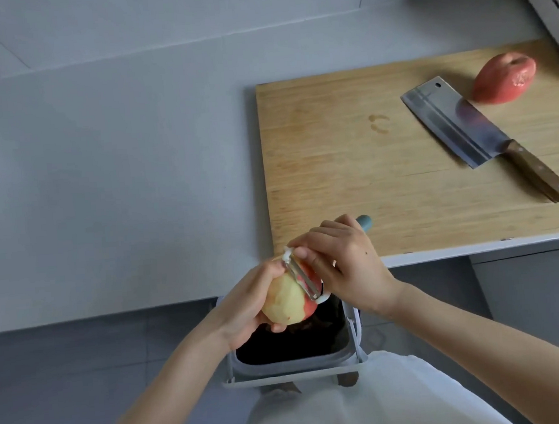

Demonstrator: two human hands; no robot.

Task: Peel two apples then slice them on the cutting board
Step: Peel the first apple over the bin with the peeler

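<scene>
A pale grey countertop [103, 174] fills the left of the view. Just off its front edge, a partly peeled apple, yellow flesh with a band of red skin [286, 305], is held in the left hand [244, 300]. The fingers are curled round the apple's left side and underside, and the thumb is pressed near its top.

A steel-bladed peeler with a white head and teal handle [304, 281] is laid against the red band on the apple's right flank. It is gripped in the right hand [344, 260], fingers closed round the handle and the thumb set near the head. Both are held over a grey bin with a dark liner [292, 365].

The apple is judged to be firm, round and fairly light. Its bared flesh is likely wet and slippery, so a hold at the top and bottom ends is favoured, with the unpeeled flank left free for the blade.

Further right, a rectangular light wooden cutting board [351, 173] lies on the countertop. On it a steel cleaver with a brown wooden handle [457, 126] is laid flat. Just beside the blade's far end a whole red unpeeled apple [503, 78] rests on its side; it should be drier and easier to grip. A perforated metal rack [551, 0] is seen at the top right corner.
</scene>
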